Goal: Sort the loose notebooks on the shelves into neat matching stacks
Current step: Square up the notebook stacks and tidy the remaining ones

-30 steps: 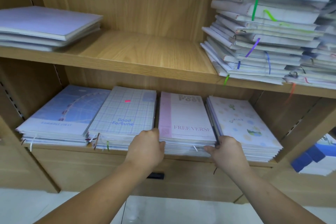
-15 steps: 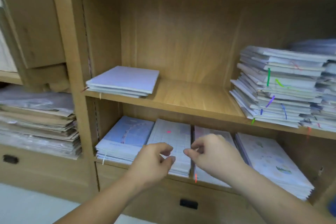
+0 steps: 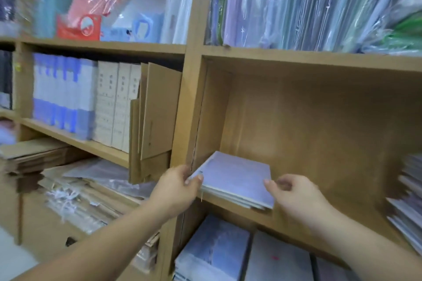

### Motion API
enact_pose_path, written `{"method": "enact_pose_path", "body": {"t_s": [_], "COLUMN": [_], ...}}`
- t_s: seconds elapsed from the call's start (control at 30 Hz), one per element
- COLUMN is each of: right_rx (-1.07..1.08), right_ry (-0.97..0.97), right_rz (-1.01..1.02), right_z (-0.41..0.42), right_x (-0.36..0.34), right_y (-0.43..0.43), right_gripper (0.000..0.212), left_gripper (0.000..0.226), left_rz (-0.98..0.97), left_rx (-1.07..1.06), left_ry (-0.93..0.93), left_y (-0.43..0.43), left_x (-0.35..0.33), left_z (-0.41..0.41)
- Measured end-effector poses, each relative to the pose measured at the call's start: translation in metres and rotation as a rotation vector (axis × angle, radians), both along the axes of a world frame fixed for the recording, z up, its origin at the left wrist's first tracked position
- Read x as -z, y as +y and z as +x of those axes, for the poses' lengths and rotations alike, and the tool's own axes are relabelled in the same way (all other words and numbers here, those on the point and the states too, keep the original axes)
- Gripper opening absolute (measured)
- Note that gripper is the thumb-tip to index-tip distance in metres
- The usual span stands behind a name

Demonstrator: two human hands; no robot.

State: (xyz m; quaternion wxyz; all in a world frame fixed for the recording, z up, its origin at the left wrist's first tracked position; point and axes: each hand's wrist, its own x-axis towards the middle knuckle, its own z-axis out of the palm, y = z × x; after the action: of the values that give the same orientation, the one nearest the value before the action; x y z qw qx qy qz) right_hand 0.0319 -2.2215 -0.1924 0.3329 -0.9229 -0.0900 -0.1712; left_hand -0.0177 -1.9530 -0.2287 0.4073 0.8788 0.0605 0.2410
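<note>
Lilac stack (image 3: 235, 178) of notebooks lay flat on the middle shelf (image 3: 228, 207), at its left end, just beside the upright divider (image 3: 189, 102). It was slightly fanned, with the front right corner overhanging the shelf edge.

Left hand (image 3: 180, 187) pinched the stack's front left corner, thumb on top and fingers round the edge. Right hand (image 3: 294, 191) was at the stack's right edge with its fingers curled and one tip at the top cover. Couldn't tell if it gripped or only touched.

On the shelf below were a blue stack (image 3: 214, 255) and a pale stack (image 3: 278, 260), side by side. Far right on the middle shelf was a tall messy stack (image 3: 408, 201), blurred and well apart from the lilac one.

The left bay held cardboard folders (image 3: 157, 109) and box files (image 3: 114, 102) standing upright. The top shelf held plastic-wrapped sheets (image 3: 308, 2).
</note>
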Motion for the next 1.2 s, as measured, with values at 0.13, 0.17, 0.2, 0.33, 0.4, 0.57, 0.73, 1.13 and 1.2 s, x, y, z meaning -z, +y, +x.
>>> {"method": "enact_pose_path", "body": {"t_s": [0.13,0.17,0.2,0.33,0.4,0.57,0.73,1.13,1.2], "right_rx": [-0.057,-0.064,-0.064,-0.041,0.008,0.015,-0.137,-0.004,-0.009], "right_ry": [0.179,0.161,0.15,0.159,0.16,0.159,0.2,0.176,0.181], "right_rz": [0.124,0.114,0.105,0.131,0.188,0.265,0.189,0.158,0.173], "right_z": [0.019,0.021,0.022,0.025,0.025,0.029,0.015,0.032,0.034], "right_x": [0.023,0.026,0.026,0.026,0.025,0.025,0.022,0.023,0.021], "right_y": [0.006,0.007,0.008,0.016,0.017,0.003,0.002,0.012,0.015], "right_gripper": [0.073,0.078,0.081,0.085,0.084,0.081,0.105,0.082,0.083], "left_gripper": [0.009,0.01,0.01,0.053,0.052,0.062,0.061,0.063,0.059], "left_rz": [-0.124,-0.145,-0.17,-0.263,-0.27,-0.142,0.017,-0.505,-0.648], "left_rx": [0.066,0.055,0.05,0.049,0.072,0.04,-0.027,0.08,0.117], "left_ry": [-0.017,-0.023,-0.018,-0.03,-0.021,-0.046,0.049,0.128,0.196], "left_y": [-0.006,-0.007,-0.009,-0.016,-0.026,-0.023,-0.016,-0.007,-0.01], "left_x": [0.015,0.018,0.019,0.019,0.025,0.024,0.026,0.022,0.017], "left_z": [0.019,0.023,0.025,0.034,0.032,0.032,0.033,0.043,0.049]}}
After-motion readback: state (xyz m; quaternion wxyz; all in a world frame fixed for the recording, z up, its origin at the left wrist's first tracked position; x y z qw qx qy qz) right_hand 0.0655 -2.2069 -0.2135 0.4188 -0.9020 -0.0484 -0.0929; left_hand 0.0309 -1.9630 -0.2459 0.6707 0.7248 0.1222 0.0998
